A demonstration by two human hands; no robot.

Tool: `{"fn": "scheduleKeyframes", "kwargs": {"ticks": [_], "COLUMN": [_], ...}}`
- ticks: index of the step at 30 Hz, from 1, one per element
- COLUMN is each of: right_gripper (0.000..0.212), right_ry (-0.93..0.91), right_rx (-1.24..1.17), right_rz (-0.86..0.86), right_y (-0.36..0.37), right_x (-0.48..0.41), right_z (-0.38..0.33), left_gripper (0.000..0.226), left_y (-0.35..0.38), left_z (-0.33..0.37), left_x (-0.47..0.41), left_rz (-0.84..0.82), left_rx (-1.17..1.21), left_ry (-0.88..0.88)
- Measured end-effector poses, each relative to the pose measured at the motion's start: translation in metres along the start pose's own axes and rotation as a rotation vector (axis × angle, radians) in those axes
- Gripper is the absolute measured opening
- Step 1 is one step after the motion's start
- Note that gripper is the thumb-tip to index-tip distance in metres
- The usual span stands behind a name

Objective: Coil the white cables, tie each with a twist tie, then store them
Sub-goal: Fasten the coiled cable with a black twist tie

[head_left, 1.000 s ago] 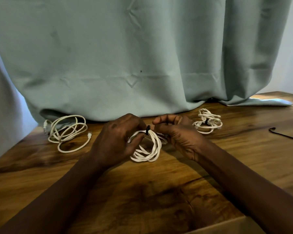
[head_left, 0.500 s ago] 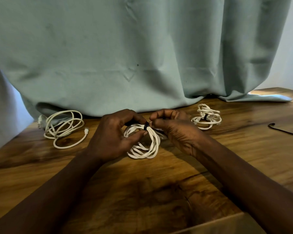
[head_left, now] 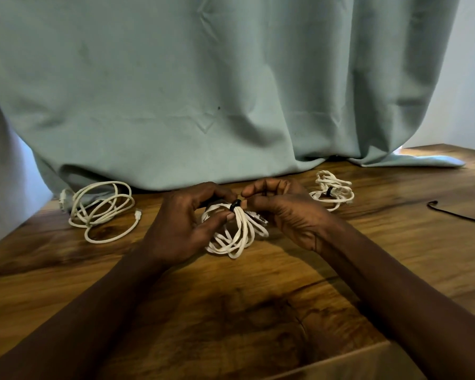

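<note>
White coil (head_left: 236, 235), on the table (head_left: 231, 311), is pinched by the left hand (head_left: 184, 226) to bunch its loops, while a black tie (head_left: 235, 205) around its top is gripped by the right hand (head_left: 285, 215), seemingly for twisting tight.

Dim indoor scene, soft diffuse light. Only hot spot is a sunlit strip on the table (head_left: 395, 242) at 2 o'clock, under the curtain (head_left: 203, 91) hem, with sheen along the wood there. Pale glow on walls at 3 and 9 o'clock. Curtain evenly lit, soft fold shadows. Faint shadow under left hand (head_left: 184, 229) and right hand (head_left: 288, 218). Forearms at 5 and 7 o'clock near black, detail lost. Cable coil (head_left: 239, 237) and twist tie (head_left: 235, 205) slightly motion-smeared. Wide-angle bend at frame edges. Overall soft, compressed.
</note>
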State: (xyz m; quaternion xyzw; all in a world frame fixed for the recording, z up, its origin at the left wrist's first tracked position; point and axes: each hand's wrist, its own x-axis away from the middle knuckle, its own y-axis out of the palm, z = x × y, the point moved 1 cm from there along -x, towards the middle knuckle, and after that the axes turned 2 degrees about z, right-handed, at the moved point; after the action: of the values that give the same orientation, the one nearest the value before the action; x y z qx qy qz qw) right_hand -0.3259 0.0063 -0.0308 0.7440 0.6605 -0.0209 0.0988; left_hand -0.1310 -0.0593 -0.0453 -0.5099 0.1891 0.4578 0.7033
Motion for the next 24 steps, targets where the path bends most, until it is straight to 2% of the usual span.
{"fn": "scheduleKeyframes", "kwargs": {"ticks": [7,12,18,22,24], "right_gripper": [0.019,0.021,0.013,0.017,0.02], "right_ry": [-0.078,-0.195,-0.074,-0.143,-0.204], "right_rx": [-0.026,-0.012,-0.219,-0.138,-0.005], "right_rz": [0.11,0.175,0.143,0.12,0.13], "right_y": [0.008,0.013,0.013,0.014,0.013], "right_x": [0.002,0.003,0.004,0.003,0.001], "right_z": [0.005,0.007,0.01,0.014,0.016], "left_gripper": [0.04,0.022,0.016,0.015,0.01], "left_y": [0.0,0.008,0.015,0.014,0.015], "left_z": [0.004,0.015,0.012,0.008,0.007], "left_x": [0.001,0.0,0.001,0.002,0.002], "left_rz": [0.077,0.176,0.208,0.287,0.299], "left_rx": [-0.174,-0.175,0.195,0.317,0.313], "left_ry": [-0.028,-0.043,-0.328,-0.395,-0.418]}}
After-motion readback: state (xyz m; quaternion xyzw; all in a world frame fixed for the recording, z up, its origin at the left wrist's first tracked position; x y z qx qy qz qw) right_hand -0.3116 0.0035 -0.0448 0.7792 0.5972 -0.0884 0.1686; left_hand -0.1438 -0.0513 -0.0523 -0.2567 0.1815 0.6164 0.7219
